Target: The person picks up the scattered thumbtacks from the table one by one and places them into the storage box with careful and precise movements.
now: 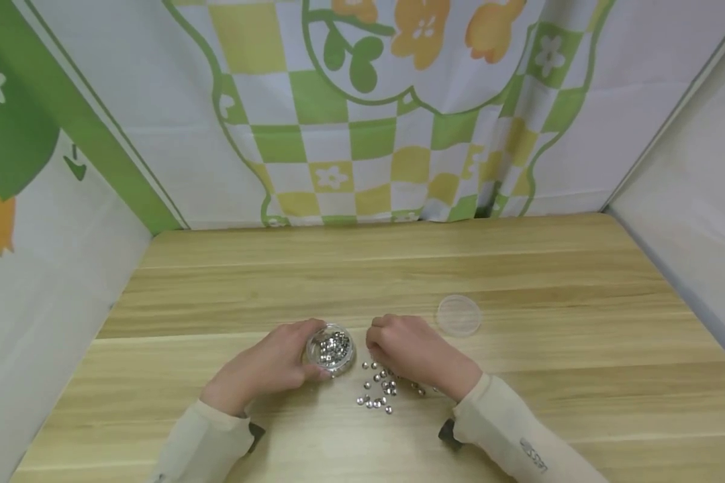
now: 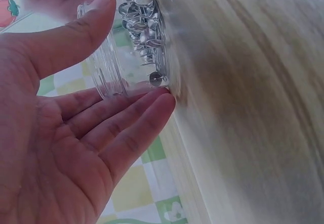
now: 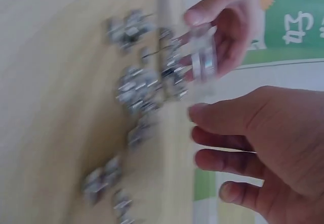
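My left hand [image 1: 276, 359] grips a clear round plastic jar [image 1: 311, 349], thumb on one side and fingers on the other. Silver thumbtacks [image 2: 144, 24] lie heaped inside the jar, which stands upright on the table. To its right, my right hand [image 1: 413, 345] is held low with bent fingers, just above loose thumbtacks [image 1: 389, 387] on the wood. In the right wrist view, the thumb covers where the index fingertip would be, so anything pinched there is hidden. The other fingers [image 3: 228, 161] are bent and hold nothing visible.
A clear round lid [image 1: 459, 315] lies flat on the wooden table [image 1: 266, 282], beyond the right hand. A patterned cloth [image 1: 374, 147] hangs along the table's far edge, and white panels stand at both sides.
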`<state>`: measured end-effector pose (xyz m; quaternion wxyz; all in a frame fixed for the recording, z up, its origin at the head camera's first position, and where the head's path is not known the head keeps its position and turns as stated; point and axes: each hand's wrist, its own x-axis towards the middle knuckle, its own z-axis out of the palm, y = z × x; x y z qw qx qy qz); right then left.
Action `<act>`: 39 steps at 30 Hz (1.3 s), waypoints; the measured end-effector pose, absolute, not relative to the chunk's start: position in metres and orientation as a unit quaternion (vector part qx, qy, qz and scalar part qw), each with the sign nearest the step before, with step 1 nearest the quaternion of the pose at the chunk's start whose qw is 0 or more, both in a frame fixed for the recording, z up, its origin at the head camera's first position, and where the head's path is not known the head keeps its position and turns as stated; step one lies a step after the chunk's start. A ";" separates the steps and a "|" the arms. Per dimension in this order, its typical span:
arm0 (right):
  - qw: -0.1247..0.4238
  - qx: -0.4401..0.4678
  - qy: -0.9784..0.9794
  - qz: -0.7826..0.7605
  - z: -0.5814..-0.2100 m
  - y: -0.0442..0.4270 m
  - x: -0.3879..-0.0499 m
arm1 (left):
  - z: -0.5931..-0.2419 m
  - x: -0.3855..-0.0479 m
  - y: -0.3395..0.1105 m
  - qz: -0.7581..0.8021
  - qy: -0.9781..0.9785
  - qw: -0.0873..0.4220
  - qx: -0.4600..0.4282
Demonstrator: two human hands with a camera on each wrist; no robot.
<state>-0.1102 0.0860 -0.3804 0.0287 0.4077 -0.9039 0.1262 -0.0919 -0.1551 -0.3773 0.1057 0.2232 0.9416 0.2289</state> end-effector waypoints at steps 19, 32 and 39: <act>0.072 0.427 -0.888 0.157 -0.361 0.038 -0.109 | -0.380 -0.092 -0.154 0.230 0.937 0.097 0.243; -0.003 0.389 -0.910 0.143 -0.369 0.079 -0.103 | -0.376 -0.090 -0.155 0.239 0.939 0.108 0.222; -0.027 0.388 -0.912 0.133 -0.383 0.073 -0.100 | -0.379 -0.090 -0.156 0.239 0.939 0.105 0.224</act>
